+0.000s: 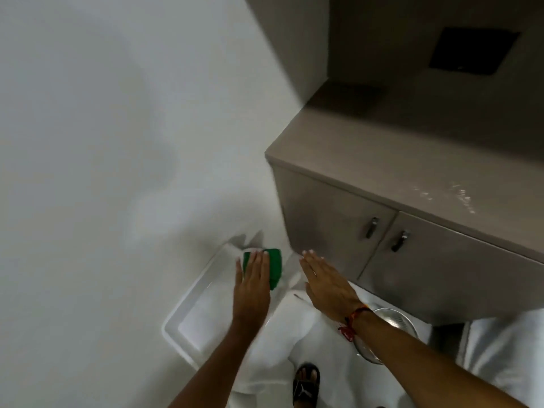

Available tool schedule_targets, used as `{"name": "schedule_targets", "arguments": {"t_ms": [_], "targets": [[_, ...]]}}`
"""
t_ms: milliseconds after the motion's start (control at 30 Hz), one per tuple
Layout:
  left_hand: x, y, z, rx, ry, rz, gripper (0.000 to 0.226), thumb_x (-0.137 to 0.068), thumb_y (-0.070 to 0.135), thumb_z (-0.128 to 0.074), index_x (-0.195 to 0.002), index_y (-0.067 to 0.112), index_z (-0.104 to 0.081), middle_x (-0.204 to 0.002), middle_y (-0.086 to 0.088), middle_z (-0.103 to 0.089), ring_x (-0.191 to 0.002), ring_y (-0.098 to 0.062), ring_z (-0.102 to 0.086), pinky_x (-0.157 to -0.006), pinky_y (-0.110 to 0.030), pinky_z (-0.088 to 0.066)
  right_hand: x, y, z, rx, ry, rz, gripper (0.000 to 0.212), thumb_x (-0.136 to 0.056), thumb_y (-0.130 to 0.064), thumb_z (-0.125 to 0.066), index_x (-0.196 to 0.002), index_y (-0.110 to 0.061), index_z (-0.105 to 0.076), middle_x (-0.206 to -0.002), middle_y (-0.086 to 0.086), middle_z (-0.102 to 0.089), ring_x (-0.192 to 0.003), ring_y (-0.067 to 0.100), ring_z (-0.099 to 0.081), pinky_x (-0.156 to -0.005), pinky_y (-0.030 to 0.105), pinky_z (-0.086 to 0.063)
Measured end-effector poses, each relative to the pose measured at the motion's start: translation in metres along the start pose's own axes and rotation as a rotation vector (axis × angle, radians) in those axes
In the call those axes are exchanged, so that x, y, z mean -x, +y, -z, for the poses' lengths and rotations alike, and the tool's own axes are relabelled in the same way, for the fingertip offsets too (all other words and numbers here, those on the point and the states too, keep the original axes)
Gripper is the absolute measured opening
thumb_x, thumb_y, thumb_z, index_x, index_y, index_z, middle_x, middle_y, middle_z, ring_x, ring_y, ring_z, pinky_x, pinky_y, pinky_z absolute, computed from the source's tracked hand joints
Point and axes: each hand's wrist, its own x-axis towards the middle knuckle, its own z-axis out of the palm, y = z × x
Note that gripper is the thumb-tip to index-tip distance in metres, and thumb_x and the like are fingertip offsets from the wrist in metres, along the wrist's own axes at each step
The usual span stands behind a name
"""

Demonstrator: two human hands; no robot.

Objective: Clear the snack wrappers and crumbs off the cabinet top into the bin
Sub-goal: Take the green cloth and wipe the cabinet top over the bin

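Observation:
My left hand is stretched flat, palm down, over a green snack wrapper. The wrapper lies at the far end of a white rectangular bin on the floor. My fingers are straight and not curled around the wrapper; whether they touch it I cannot tell. My right hand is also flat and holds nothing, hovering beside the bin near the cabinet's front. It wears a ring and a red thread wristband. Pale crumbs are scattered on the right part of the brown cabinet top.
The cabinet has two doors with metal handles. A metal bowl sits on the floor under my right forearm. White cloth lies on the floor beside the bin, and my sandalled foot shows at the bottom. A white wall fills the left.

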Motion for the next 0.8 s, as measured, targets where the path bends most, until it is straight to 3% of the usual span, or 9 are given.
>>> {"name": "schedule_targets", "arguments": {"t_ms": [67,133,200,300,467,533,600,700,800], "targets": [[-0.023,0.044,-0.001,0.002,0.016,-0.174,0.067,-0.085,0.005,-0.056,-0.149,0.0,-0.037,-0.156,-0.02,-0.039,-0.147,-0.034,-0.034,-0.12,-0.054,-0.031,0.014,0.025,-0.001,-0.025,0.013,-0.103,0.062,-0.105,-0.023,-0.039,-0.158,-0.001,-0.015,-0.166,0.016,-0.009,-0.155,0.03,-0.01,-0.119,0.037,0.009],[-0.04,0.089,-0.009,-0.007,-0.023,-0.317,0.066,-0.085,0.004,-0.047,-0.15,-0.002,-0.034,-0.158,-0.022,-0.034,-0.148,-0.035,-0.031,-0.12,-0.051,-0.032,0.034,0.052,-0.006,-0.036,0.016,-0.227,0.066,-0.103,-0.024,-0.042,-0.16,-0.006,-0.011,-0.167,0.011,-0.005,-0.156,0.026,-0.006,-0.116,0.034,0.013],[-0.048,0.132,-0.031,-0.001,-0.071,-0.416,0.066,-0.087,0.007,-0.045,-0.151,-0.001,-0.031,-0.16,-0.022,-0.03,-0.149,-0.034,-0.029,-0.12,-0.05,-0.033,0.064,0.081,-0.018,-0.037,-0.002,-0.33,0.069,-0.101,-0.023,-0.044,-0.16,-0.007,-0.013,-0.168,0.011,-0.009,-0.156,0.025,-0.007,-0.119,0.033,0.008],[-0.047,0.18,-0.085,0.02,-0.176,-0.502,0.068,-0.085,0.011,-0.063,-0.148,0.0,-0.038,-0.156,-0.022,-0.038,-0.146,-0.034,-0.036,-0.118,-0.049,-0.036,0.113,0.118,-0.057,-0.013,-0.084,-0.448,0.07,-0.1,-0.028,-0.04,-0.16,-0.005,-0.011,-0.168,0.015,-0.008,-0.156,0.028,-0.005,-0.126,0.038,-0.002],[-0.026,0.217,-0.229,-0.072,-0.334,-0.616,0.075,-0.094,0.004,-0.048,-0.156,0.003,-0.006,-0.166,-0.019,-0.005,-0.156,-0.031,-0.003,-0.127,-0.048,-0.008,0.182,0.166,-0.186,-0.069,-0.221,-0.604,0.073,-0.1,-0.046,-0.015,-0.158,-0.002,-0.019,-0.165,0.02,-0.015,-0.155,0.032,-0.012,-0.127,0.046,-0.009],[-0.016,0.222,-0.287,-0.062,-0.36,-0.634,0.069,-0.095,0.002,-0.044,-0.156,0.001,-0.012,-0.166,-0.02,-0.012,-0.155,-0.031,-0.009,-0.127,-0.047,-0.012,0.202,0.176,-0.25,-0.079,-0.261,-0.614,0.068,-0.103,-0.039,-0.031,-0.158,-0.001,-0.018,-0.165,0.024,-0.015,-0.154,0.037,-0.011,-0.126,0.051,-0.013],[-0.008,0.221,-0.333,-0.039,-0.343,-0.632,0.063,-0.091,0.001,-0.054,-0.15,-0.002,-0.033,-0.158,-0.022,-0.035,-0.149,-0.033,-0.032,-0.123,-0.048,-0.027,0.215,0.184,-0.312,-0.103,-0.33,-0.615,0.075,-0.1,-0.036,-0.047,-0.158,0.0,-0.016,-0.164,0.025,-0.014,-0.154,0.04,-0.01,-0.125,0.052,-0.014],[0.008,0.216,-0.398,-0.037,-0.373,-0.623,0.062,-0.083,0.001,-0.066,-0.142,-0.002,-0.047,-0.147,-0.022,-0.051,-0.14,-0.034,-0.047,-0.118,-0.048,-0.036,0.229,0.188,-0.387,-0.114,-0.41,-0.609,0.078,-0.1,-0.031,-0.052,-0.158,0.002,-0.012,-0.164,0.027,-0.012,-0.152,0.042,-0.014,-0.126,0.049,-0.015],[0.017,0.204,-0.439,-0.034,-0.411,-0.627,0.065,-0.081,0.0,-0.06,-0.144,-0.002,-0.044,-0.149,-0.023,-0.048,-0.141,-0.034,-0.045,-0.117,-0.05,-0.038,0.227,0.195,-0.433,-0.202,-0.341,-0.661,0.057,-0.085,-0.007,-0.071,-0.137,0.01,-0.055,-0.139,0.031,-0.055,-0.128,0.045,-0.056,-0.104,0.052,-0.05]]}}
